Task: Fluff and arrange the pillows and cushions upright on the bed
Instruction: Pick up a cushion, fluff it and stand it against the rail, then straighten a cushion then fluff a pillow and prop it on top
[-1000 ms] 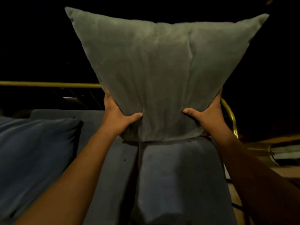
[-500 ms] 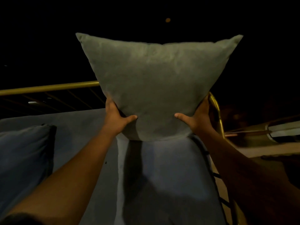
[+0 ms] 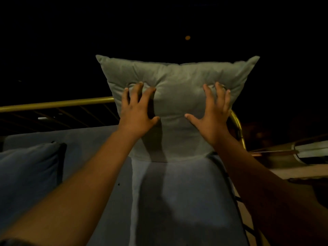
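— Both hands have left the lower corners of the square grey-green fabric cushion (image 3: 177, 96) since half a second ago, and the cushion itself has come down. Where are the hands?

— Flat on its front face. Left hand (image 3: 137, 110) presses the left half, fingers spread and fingertips (image 3: 141, 84) dug into the fabric so it dimples around them. Right hand (image 3: 213, 110) mirrors it on the right half, fingers splayed wide, thumb pointing inward.

— So neither one is clamped on anything?

— No. Both are open, palms against the cushion, pushing rather than gripping. They sit well apart, one on each side of the cushion's middle.

— And where does the cushion stand?

— Upright at the head of the bed, its bottom edge touching the blue-grey bed cover (image 3: 177, 201). Its back is against the rounded brass-coloured headboard rail (image 3: 58, 103), which runs off to the left and curves down just beside the right hand. Top corners stick out like ears on both sides.

— Anything else on the bed?

— One dark blue pillow (image 3: 30, 169) at the left edge, upright, well apart from the cushion. Bare forearms reach in from the bottom corners. Beyond the rail the room is too dark to read, apart from one small orange light (image 3: 187, 37) above the cushion.
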